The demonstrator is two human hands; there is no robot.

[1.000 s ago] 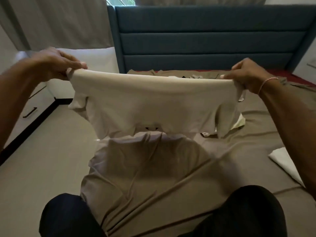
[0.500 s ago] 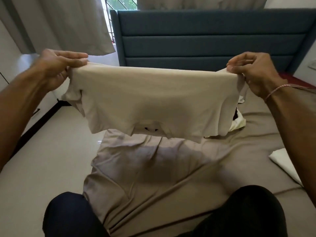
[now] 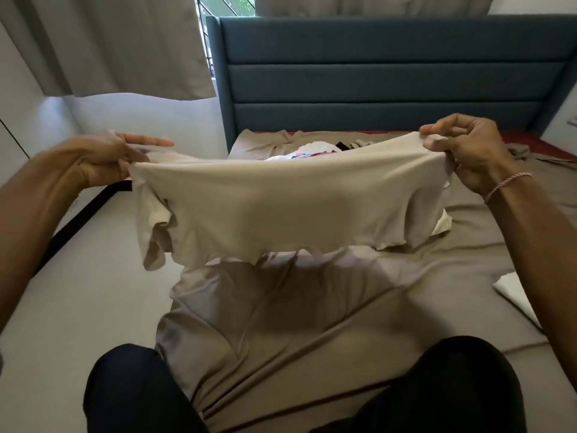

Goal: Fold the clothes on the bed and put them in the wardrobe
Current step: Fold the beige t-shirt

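Held aloft above the bed (image 3: 312,339), centre frame: beige T-shirt (image 3: 281,207), doubled over, sleeves dangling. Pinched at its upper-left corner by the left hand (image 3: 103,160), at its upper-right by the right hand (image 3: 468,151), fingers curled round the cloth. Judged light, limp and sag-prone; best gripped at the fold's corners to keep it taut. More clothes (image 3: 309,151) heaped by the headboard, upper centre. No wardrobe clearly in frame.

beige shirt (image 3: 281,207) stretched flat, doubled, above bed (image 3: 312,323)
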